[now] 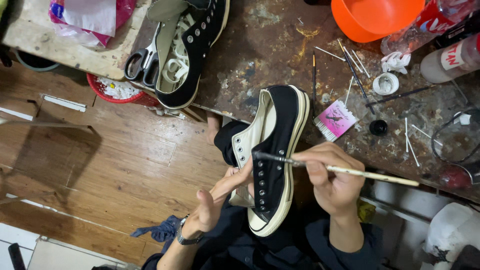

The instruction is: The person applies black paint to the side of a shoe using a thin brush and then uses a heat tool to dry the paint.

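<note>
A black low-top canvas sneaker (277, 155) with cream sole, cream lining and metal eyelets is held up in front of me, without laces. My left hand (217, 200), with a watch on the wrist, supports it from the left with fingers inside the opening. My right hand (335, 180) grips a thin paintbrush (350, 171) with a pale handle; its dark tip touches the shoe's black upper near the eyelets.
A second black sneaker (192, 55) with loose white laces lies on the stained worktable (265, 55), scissors (142, 62) beside it. An orange bowl (375, 17), plastic bottles (450, 60), brushes, cotton swabs, a small dark pot (378, 127) and a pink packet (336, 119) lie at right. Wooden floor at left.
</note>
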